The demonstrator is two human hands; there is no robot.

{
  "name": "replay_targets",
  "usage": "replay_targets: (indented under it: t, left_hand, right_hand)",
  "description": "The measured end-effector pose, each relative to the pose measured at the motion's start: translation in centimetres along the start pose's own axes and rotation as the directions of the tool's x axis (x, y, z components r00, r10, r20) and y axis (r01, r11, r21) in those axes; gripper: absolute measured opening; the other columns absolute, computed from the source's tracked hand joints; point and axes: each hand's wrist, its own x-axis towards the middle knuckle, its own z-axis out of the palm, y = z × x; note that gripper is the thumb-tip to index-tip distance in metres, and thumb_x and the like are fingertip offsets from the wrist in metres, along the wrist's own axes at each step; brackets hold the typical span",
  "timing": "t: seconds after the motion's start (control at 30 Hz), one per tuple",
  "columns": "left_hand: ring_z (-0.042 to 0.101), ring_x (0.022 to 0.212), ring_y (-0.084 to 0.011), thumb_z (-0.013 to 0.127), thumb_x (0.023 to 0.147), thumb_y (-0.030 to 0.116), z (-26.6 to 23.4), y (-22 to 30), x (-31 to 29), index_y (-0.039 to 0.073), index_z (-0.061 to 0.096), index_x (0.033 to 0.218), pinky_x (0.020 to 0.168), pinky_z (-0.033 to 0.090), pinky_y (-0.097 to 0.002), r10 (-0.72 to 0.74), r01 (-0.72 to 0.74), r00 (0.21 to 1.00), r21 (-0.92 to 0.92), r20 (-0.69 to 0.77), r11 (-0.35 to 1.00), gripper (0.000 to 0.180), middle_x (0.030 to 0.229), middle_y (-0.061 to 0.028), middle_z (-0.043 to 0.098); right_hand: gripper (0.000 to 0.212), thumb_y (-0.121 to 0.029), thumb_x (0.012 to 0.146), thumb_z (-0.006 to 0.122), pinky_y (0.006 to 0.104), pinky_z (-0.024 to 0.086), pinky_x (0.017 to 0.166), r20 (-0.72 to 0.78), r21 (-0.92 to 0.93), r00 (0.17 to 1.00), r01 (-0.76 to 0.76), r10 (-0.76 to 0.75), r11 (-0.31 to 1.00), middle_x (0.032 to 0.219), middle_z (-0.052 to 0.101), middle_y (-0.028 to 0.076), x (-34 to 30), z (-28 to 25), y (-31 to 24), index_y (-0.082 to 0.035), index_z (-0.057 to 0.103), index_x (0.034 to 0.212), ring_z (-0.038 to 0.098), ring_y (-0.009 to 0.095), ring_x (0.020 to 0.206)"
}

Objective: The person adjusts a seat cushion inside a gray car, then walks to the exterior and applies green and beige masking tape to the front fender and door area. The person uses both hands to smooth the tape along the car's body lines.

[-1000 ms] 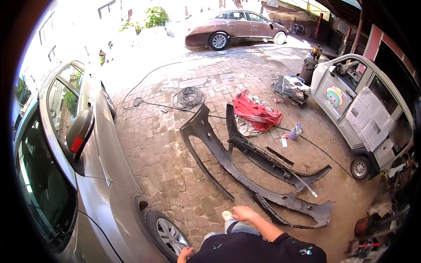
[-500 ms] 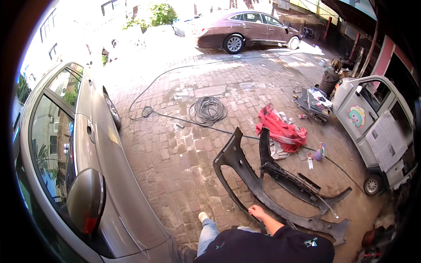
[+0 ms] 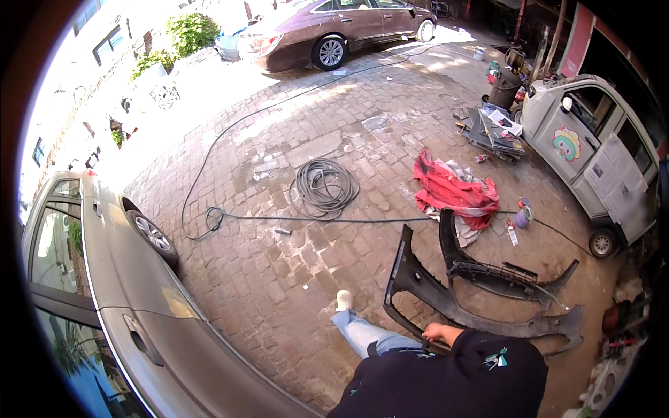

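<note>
Bumper (image 3: 418, 279), black and curved, lies on the brick paving (image 3: 251, 327) just in front of the person and to the right. The right hand (image 3: 435, 332) is at its near left arm, fingers curled; they overlap in view, so I cannot tell whether it grips or only passes in front. The left hand is out of view, so its state cannot be told. A leg (image 3: 380, 334) in jeans reaches forward over the brick, left of the bumper's arm.

On the left, a brown car (image 3: 202, 362) bounds the ground; its sill runs slantwise from the lower edge up to the rear wheel (image 3: 152, 232). A broad band of brick lies between that sill and the bumper, widening farther out. At the right rim, junk (image 3: 613, 376) edges the ground.

Just beyond the bumper, nearly nested in its curve, lies a second bumper (image 3: 481, 270). Past that are a red cloth (image 3: 453, 191) and a purple container (image 3: 523, 218). A hose (image 3: 313, 219) crosses the brick, with a coil (image 3: 324, 189) near its middle.

Farther right, a stack (image 3: 491, 136) of flat panels sits beside a white van (image 3: 545, 136). A maroon car (image 3: 362, 28) closes the far side.
</note>
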Motion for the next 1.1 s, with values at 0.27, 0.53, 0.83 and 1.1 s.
replay_targets:
  t: [0.27, 0.53, 0.83, 1.1]
  left_hand:
    - [0.069, 0.074, -0.031, 0.057, 0.085, 0.018, 0.4, 9.7, 14.5, -0.002, 0.066, 0.099, 0.062, 0.054, -0.0405, -0.383, 0.372, 0.867, 0.095, 0.319, 0.923, 0.026, 0.082, -0.0175, 0.07]
    - [0.069, 0.071, -0.0304, 0.056, 0.085, 0.016, 2.0, 21.4, 32.2, -0.002, 0.065, 0.1, 0.058, 0.054, -0.0405, -0.441, 0.442, 0.846, 0.067, 0.3, 0.894, 0.025, 0.081, -0.0171, 0.07]
    - [0.07, 0.068, -0.0296, 0.054, 0.086, 0.013, 3.7, 38.2, 57.1, -0.002, 0.064, 0.1, 0.054, 0.054, -0.0406, -0.571, 0.395, 0.709, 0.436, 0.414, 0.808, 0.023, 0.08, -0.0167, 0.07]
    - [0.068, 0.063, -0.0202, 0.056, 0.084, 0.015, 17.2, 73.9, 89.9, -0.003, 0.07, 0.09, 0.061, 0.054, -0.0333, 0.303, -0.409, 0.902, 0.384, 0.307, 0.828, 0.023, 0.074, -0.012, 0.07]
  right_hand:
    - [0.028, -0.027, 0.093, 0.062, 0.0327, 0.053, 0.07, -0.483, 0.223, 0.679, 0.706, -0.553, 0.673, 0.088, 0.07, 0.008, 2.1, -17.3, -37.8, -0.001, 0.063, 0.104, 0.066, 0.015, 0.076]
    - [0.027, -0.028, 0.091, 0.064, 0.0353, 0.052, 0.076, -0.594, 0.169, 0.623, 0.715, -0.509, 0.678, 0.097, 0.07, 0.009, 2.4, -32.5, -47.0, -0.006, 0.063, 0.104, 0.067, 0.021, 0.088]
    - [0.032, -0.028, 0.081, 0.059, 0.0401, 0.053, 0.063, -0.483, 0.696, 0.603, -0.175, 0.634, 0.697, 0.071, 0.07, 0.015, 15.2, -35.6, -32.3, 0.0, 0.07, 0.072, 0.069, 0.027, 0.068]
    - [0.03, -0.026, 0.094, 0.059, 0.0333, 0.055, 0.065, -0.364, 0.93, 0.805, 0.286, 0.468, 0.23, 0.092, 0.071, 0.012, 16.8, -44.8, -34.3, 0.002, 0.066, 0.098, 0.07, 0.021, 0.076]
